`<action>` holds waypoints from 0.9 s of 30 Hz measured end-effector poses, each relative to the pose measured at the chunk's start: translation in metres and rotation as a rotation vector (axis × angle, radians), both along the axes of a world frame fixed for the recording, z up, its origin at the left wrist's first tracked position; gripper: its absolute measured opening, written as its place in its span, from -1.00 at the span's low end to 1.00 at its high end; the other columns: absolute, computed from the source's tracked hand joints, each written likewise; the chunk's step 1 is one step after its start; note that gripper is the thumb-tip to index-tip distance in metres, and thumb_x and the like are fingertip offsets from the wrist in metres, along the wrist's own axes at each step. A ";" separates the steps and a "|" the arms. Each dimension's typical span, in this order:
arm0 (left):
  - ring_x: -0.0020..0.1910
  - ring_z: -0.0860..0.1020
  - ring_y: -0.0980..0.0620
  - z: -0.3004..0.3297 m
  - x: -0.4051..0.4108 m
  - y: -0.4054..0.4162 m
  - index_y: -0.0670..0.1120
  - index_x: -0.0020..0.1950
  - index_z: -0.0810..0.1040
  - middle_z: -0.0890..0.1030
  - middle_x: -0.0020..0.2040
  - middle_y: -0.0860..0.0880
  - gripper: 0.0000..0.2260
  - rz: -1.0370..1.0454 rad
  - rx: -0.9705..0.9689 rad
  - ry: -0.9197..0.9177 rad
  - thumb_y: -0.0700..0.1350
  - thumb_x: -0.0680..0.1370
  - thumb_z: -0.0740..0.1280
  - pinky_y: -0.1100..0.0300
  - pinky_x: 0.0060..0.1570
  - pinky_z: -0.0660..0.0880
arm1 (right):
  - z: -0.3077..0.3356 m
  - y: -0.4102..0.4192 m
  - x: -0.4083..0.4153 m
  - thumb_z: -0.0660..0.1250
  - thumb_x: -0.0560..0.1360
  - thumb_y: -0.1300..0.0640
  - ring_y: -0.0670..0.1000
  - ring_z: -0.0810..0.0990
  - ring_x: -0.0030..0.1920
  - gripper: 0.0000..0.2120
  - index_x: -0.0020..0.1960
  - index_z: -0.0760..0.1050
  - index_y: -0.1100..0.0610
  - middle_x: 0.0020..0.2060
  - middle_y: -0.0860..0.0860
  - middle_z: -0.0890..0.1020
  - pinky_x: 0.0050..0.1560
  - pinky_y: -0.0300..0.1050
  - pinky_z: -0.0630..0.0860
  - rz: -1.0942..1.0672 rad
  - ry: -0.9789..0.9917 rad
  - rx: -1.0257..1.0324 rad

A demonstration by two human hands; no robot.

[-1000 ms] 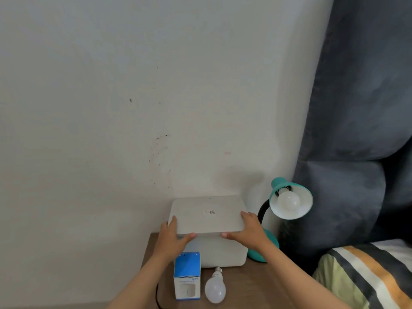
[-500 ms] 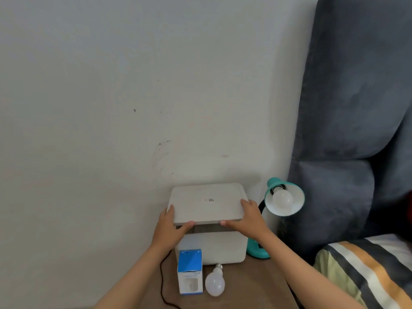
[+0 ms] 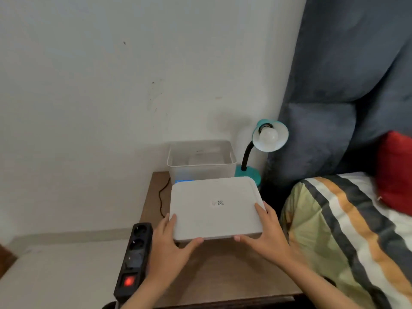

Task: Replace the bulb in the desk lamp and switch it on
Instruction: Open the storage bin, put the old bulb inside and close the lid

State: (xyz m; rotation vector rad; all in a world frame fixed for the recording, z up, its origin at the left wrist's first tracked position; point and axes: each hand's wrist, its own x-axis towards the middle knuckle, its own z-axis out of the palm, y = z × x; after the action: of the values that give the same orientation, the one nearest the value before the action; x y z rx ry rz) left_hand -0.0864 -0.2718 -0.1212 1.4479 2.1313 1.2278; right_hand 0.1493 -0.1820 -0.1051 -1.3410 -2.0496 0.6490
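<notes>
A teal desk lamp [image 3: 247, 172] with a black gooseneck stands at the back right of the wooden bedside table [image 3: 223, 275]; a white bulb [image 3: 269, 136] sits in its shade, unlit. My left hand [image 3: 170, 238] and my right hand [image 3: 264, 230] grip the near corners of a flat white lid [image 3: 215, 207], held above the table in front of the uncovered white storage box [image 3: 201, 162]. The lid hides the blue bulb carton and the loose bulb; only a blue sliver [image 3: 184, 181] shows at its far edge.
A black power strip [image 3: 133, 257] with a glowing red switch lies at the table's left edge, its cable [image 3: 161, 195] trailing back to the wall. A bed with a striped cover [image 3: 347, 237], a red pillow [image 3: 394, 175] and a grey padded headboard [image 3: 347, 85] lies to the right.
Both hands lifted the lid off the white box and drew it toward me. The view dropped, bringing the power strip into sight; the lid now covers the carton and loose bulb.
</notes>
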 end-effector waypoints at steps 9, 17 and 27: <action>0.36 0.19 0.01 -0.054 0.046 -0.050 -0.08 0.42 0.26 0.28 0.40 -0.02 -0.17 -0.041 -0.239 -0.002 0.27 0.29 0.44 0.11 0.33 0.26 | -0.069 -0.047 0.049 0.17 0.03 -0.62 0.06 0.13 0.45 0.24 0.49 0.06 0.10 0.45 0.09 0.10 0.40 -0.22 0.09 -0.047 -0.144 -0.206; 0.25 0.27 0.00 -0.064 0.042 -0.044 -0.13 0.35 0.34 0.35 0.22 -0.04 -0.30 -0.145 -0.313 0.064 0.20 0.34 0.43 0.17 0.22 0.31 | -0.077 -0.048 0.040 0.17 0.00 -0.63 0.15 -0.09 0.51 0.25 0.50 0.03 0.05 0.50 0.13 -0.06 0.49 0.00 -0.02 -0.084 -0.299 -0.278; 0.26 0.29 0.00 -0.015 0.013 0.030 -0.12 0.32 0.38 0.34 0.23 -0.07 -0.44 -0.081 -0.080 0.062 0.05 0.40 0.44 0.22 0.17 0.25 | -0.038 0.009 -0.044 0.38 0.43 -0.06 0.04 0.27 0.42 -0.33 0.44 0.22 0.12 0.41 0.07 0.28 0.31 -0.17 0.27 0.001 -0.060 -0.143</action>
State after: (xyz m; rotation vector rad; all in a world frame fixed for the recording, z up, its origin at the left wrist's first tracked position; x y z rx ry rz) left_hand -0.0735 -0.2423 -0.1364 1.5405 2.1139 1.0698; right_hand 0.1048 -0.1733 -0.1432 -1.4570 -2.0844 0.7771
